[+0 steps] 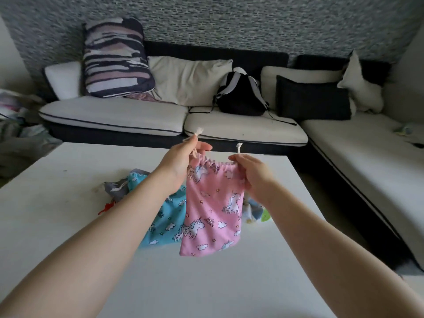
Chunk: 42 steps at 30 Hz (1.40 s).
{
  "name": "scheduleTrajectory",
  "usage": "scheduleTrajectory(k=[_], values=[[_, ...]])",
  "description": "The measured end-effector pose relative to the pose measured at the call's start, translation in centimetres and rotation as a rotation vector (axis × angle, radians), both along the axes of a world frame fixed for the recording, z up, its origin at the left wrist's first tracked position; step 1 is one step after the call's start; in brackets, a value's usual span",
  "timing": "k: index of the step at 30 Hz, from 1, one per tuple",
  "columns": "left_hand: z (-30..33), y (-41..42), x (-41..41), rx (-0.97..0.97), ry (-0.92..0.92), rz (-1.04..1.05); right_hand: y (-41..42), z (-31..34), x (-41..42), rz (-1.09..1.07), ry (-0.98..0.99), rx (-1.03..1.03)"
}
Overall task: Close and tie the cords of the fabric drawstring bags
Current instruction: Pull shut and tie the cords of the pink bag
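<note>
Holding the pink unicorn drawstring bag (212,207) up over the white table (57,226), both hands are clamped on its cords: left hand (181,166) pinches the left cord (199,131) at the bag's top corner, right hand (254,174) pinches the right cord (239,148) at the other corner. Hands apart, a bag's width between them. Bag mouth is partly gathered, ruffled on the left, flatter toward the right, so not fully closed, no knot yet.

Risks, judged from here: uneven pull could bunch the channel on one side and leave a gap on the other. Cord ends are short and frayed above the fingers, so a pinch could slip and the bag drop onto the pile below. Short tails may also make the knot hard to form or loose. Bag hangs free, swinging could twist the cords.

Hard to see: fingertips sit behind the fabric and cords, exact grip unclear. Can't tell if anything is inside the bag. Just behind, a blue unicorn bag (165,216) lies on the table, half covered by the left forearm and pink bag; its mouth state is unclear. Grey bag (114,189) further left, blurred, cord looks drawn but can't confirm. Something red (106,207) pokes out under the arm, unidentifiable. Pale blue-white fabric with a green bit (254,212) is hidden behind the right wrist. Far back, sofa (137,115) with a black backpack (241,95).
</note>
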<state>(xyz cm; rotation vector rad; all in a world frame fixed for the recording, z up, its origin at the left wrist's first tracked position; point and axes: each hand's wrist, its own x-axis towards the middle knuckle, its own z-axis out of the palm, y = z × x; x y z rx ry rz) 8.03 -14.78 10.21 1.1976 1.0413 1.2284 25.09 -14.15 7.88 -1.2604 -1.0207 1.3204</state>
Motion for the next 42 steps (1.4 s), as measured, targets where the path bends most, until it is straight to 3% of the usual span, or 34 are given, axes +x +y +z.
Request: scheduleTrajectory(k=[4,6,7,8,9,11,12,14,17,19,21,23,25,29,32,34,36,39,42], values=[[-0.7,0.2,-0.8,-0.194,0.098,0.222,-0.5,0.2,0.0,-0.032,-0.45,0.162],[-1.3,-0.2,-1.2,-0.287,-0.026,0.211,-0.9,0.2,0.4,-0.002,-0.924,0.273],[-1.3,-0.6,-1.3,-0.319,-0.152,0.16,-1.0,0.3,0.5,0.015,-1.059,0.314],[-1.3,-0.9,-1.6,-0.332,-0.299,0.115,-1.2,0.4,0.5,0.009,-1.049,0.321],[-1.0,-1.2,-2.0,-0.322,-0.445,0.088,-1.5,0.9,0.5,-0.018,-0.873,0.283],[-0.7,-1.4,-2.6,-0.293,-0.626,0.094,-1.6,1.5,0.2,-0.062,-0.179,0.107],[-0.5,-1.4,-2.4,-0.304,-0.61,0.141,-1.5,1.6,0.1,-0.069,0.153,0.037],[-0.5,-1.0,-1.7,-0.342,-0.381,0.281,-1.1,1.6,0.0,-0.086,0.551,-0.031],[-1.3,-0.6,-2.8,-0.304,0.214,0.48,-0.6,0.7,1.2,-0.22,0.71,-0.043],[-2.3,-0.5,-4.5,-0.353,0.285,0.461,-0.7,-0.7,2.6,-0.314,0.52,-0.065],[-3.5,-0.7,-5.1,-0.391,0.213,0.35,-1.1,-2.0,3.0,-0.324,0.187,-0.086],[-3.9,-0.8,-4.3,-0.338,0.171,0.296,-1.4,-2.2,2.5,-0.29,-0.117,-0.045],[-2.7,-1.0,-3.3,-0.255,0.14,0.279,-1.8,-0.7,1.4,-0.214,-0.269,0.03],[1.1,-2.2,-1.6,-0.128,0.002,0.117,-2.6,3.0,-0.5,-0.051,-0.409,0.218],[3.5,-3.3,0.3,0.03,0.311,0.076,-3.5,4.5,-2.3,0.049,-0.605,0.36],[4.6,-3.5,1.3,0.22,0.543,0.165,-4.0,5.1,-3.2,0.094,-0.611,0.396],[5.2,-3.6,1.7,0.303,0.613,0.161,-4.4,5.6,-3.6,0.138,-0.588,0.414],[4.9,-4.0,2.0,0.297,0.582,0.038,-5.0,6.0,-4.1,0.222,-0.618,0.42],[3.5,-4.4,2.3,0.265,0.35,0.042,-5.0,6.1,-4.2,0.217,-0.596,0.423]])
